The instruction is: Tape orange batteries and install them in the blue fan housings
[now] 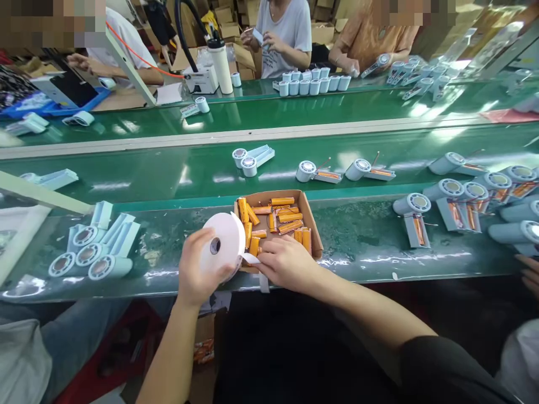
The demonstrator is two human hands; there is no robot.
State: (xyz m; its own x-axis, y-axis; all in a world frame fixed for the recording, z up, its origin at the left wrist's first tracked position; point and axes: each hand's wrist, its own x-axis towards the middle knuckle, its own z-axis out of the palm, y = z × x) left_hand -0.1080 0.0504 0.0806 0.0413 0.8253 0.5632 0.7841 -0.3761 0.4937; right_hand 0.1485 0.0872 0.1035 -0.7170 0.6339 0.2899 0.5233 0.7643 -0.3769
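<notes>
My left hand [194,266] is wrapped round a large white roll of tape [227,238], held upright at the bench edge. Beside it, my right hand [288,261] pinches the loose white tape end [251,258] that comes off the roll's lower right side. Directly behind both hands sits a shallow cardboard box [312,224]. Several orange-wrapped battery cells [290,226] lie loosely inside it. The roll covers the box's left front corner, and my right hand hides part of its front wall. A short white strip [264,283] hangs from the bench edge between my hands.
Light-blue fan housings [110,267] lie in a group at left. More housings with orange cells [416,221] stand at right. Behind runs a green conveyor [168,168] with several housings. Co-workers [286,39] sit across it; another person's hand [529,275] shows at far right.
</notes>
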